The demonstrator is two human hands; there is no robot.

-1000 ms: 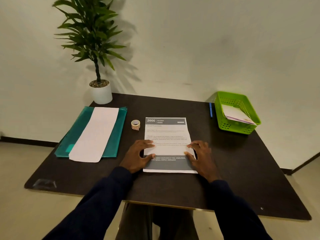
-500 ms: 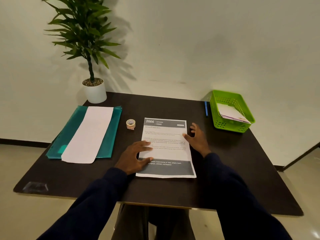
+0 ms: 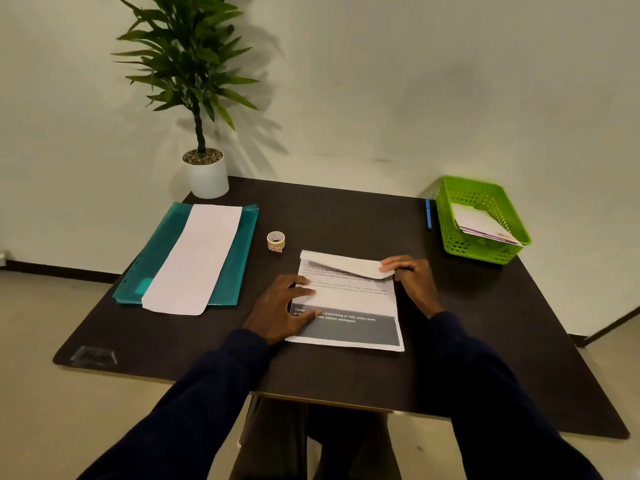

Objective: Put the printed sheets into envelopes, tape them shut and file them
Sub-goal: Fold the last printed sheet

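A printed sheet (image 3: 349,303) with a dark band at its near end lies in the middle of the dark table (image 3: 346,372). Its far edge is curled over toward me, white back showing. My right hand (image 3: 410,275) pinches that folded far-right corner. My left hand (image 3: 284,306) lies flat on the sheet's left edge, fingers spread, pressing it down. A long white envelope (image 3: 195,259) rests on a teal plastic folder (image 3: 162,244) at the left. A small roll of tape (image 3: 276,240) stands between folder and sheet.
A green plastic basket (image 3: 485,251) at the far right holds several envelopes, with a blue pen (image 3: 428,213) beside it. A potted plant (image 3: 204,174) stands at the far left corner against the wall. A clear scrap (image 3: 93,356) lies at the near left corner.
My right hand moved from the sheet's near edge up to its far right corner and has folded the far edge toward me. My left hand stayed pressing the left side.
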